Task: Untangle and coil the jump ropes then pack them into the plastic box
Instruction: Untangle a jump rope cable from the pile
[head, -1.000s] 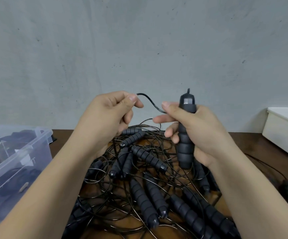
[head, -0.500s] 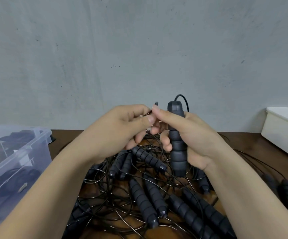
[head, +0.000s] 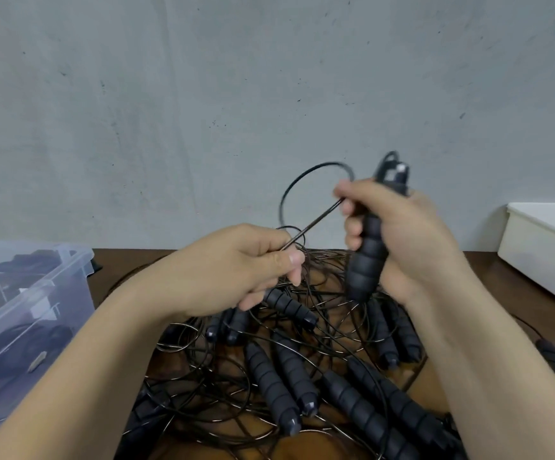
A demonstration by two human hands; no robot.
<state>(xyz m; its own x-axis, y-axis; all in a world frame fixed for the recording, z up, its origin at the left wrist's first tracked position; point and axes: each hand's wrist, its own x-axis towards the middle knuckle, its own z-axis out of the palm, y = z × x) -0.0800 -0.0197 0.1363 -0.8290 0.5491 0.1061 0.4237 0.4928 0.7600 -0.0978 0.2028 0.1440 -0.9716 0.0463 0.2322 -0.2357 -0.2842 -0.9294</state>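
At the far left the clear plastic box (head: pixel 54 287) stood on the brown table (head: pixel 488 277), its lid off, with dark coiled ropes (head: pixel 20 340) showing through its wall. To its right, the left hand (head: pixel 233 270) was raised above the table, its thumb and forefinger closed in a pinch on a thin black cord (head: pixel 316 222), the other fingers curled beneath. From that pinch the cord ran taut, up and to the right, to the fingertips of the other hand, and beyond them it curved into an open loop against the grey wall (head: pixel 236 78). Below both hands the tangle of jump ropes (head: pixel 282 370) lay spread over the table's middle, well apart from the box: many ribbed dark handles pointing in different directions among thin wires that crossed and overlapped. Above that heap, one foam handle (head: pixel 367 260) was held nearly upright, its cap end up and tilted slightly right. The right hand (head: pixel 409 240) gripped it, the fingers wrapped round its upper part and the palm behind it, while the lower part hung free over the pile. Farther right another dark handle (head: pixel 551 356) lay on the table beyond the right forearm, partly cut off from view. At the right edge a white tub (head: pixel 545 257) sat on the table near the wall.
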